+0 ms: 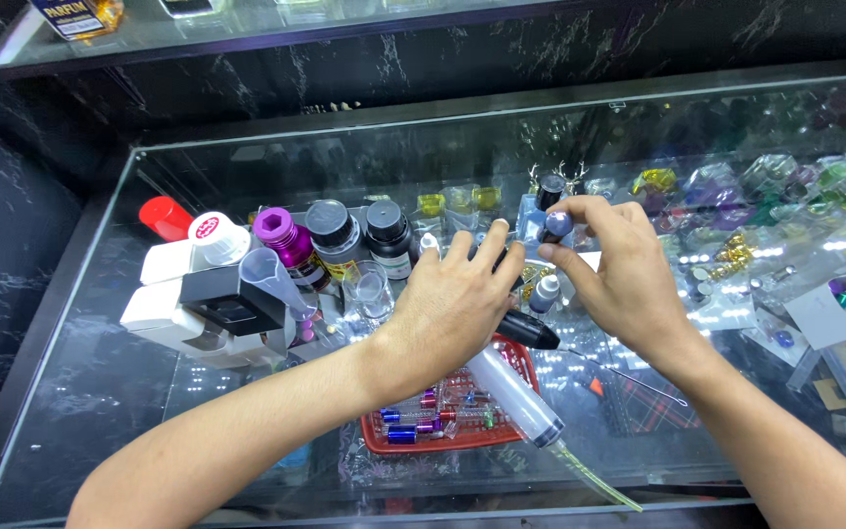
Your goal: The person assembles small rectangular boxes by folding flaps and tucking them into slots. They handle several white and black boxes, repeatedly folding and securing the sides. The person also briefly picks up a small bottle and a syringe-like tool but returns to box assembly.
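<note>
A glass-topped display worktop (pixel 100 392) with dark marbled walls behind it fills the view, its case below scattered with small coloured trinkets. Nearest the camera lies a large clear plastic syringe (pixel 513 397) with a black tip, tilted over the edge of a shallow red plastic basket (pixel 519 355) that holds small metallic vials. Above the syringe the left hand (pixel 452 309) is curled, its fingers closed around something dark (what exactly is hidden by the hand). Just beside it the right hand (pixel 614 269) pinches a small bluish-grey round cap (pixel 558 225) between thumb and forefinger, right over a small clear bottle with a black top (pixel 548 191); the two hands nearly touch. To the left sits a white boxy device (pixel 183 318), with a clear plastic funnel (pixel 271 274) resting on it. Farther back stands a row of bottles: a red cap (pixel 164 216), a purple-lidded bottle (pixel 286 238), and two grey-lidded dark bottles (pixel 359 235). A glass shelf (pixel 247 24) runs along the far wall.
</note>
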